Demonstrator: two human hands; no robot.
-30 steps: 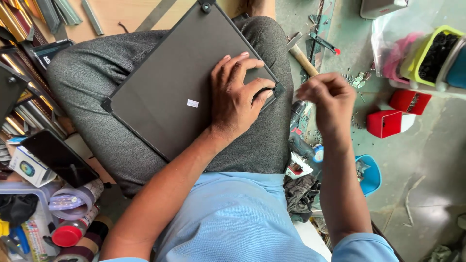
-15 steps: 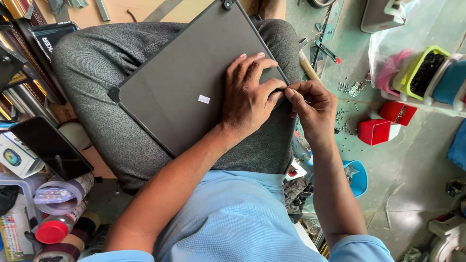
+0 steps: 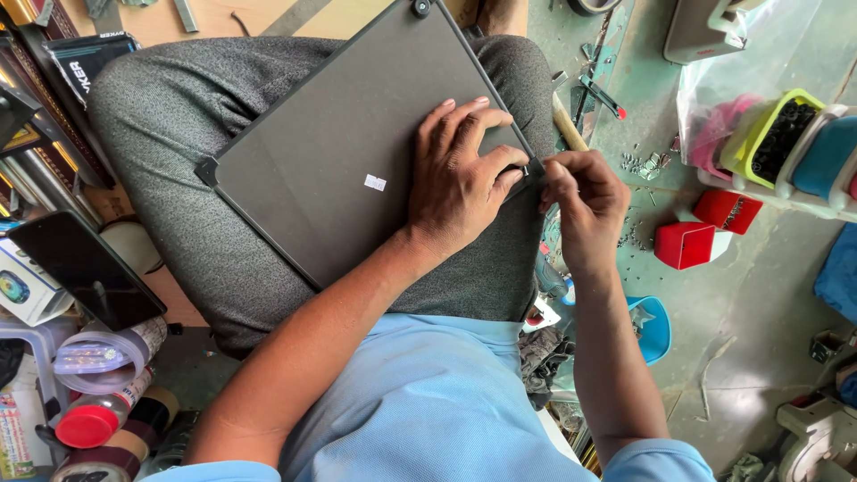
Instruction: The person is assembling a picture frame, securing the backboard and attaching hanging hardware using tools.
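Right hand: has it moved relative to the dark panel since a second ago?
Yes. The right hand has closed in leftward from open floor to the near corner of the dark panel, fingertips now meeting the left hand that presses on the panel.

Dark grey flat panel [image 3: 339,161], small white sticker, tilted diagonally across grey-trousered lap.

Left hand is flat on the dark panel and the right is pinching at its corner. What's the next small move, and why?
Probably keep the left hand pressing the dark panel steady on the lap while the right hand works its pinched fingertips at the near right corner. They already meet the left thumb there; what they pinch is too small to tell.
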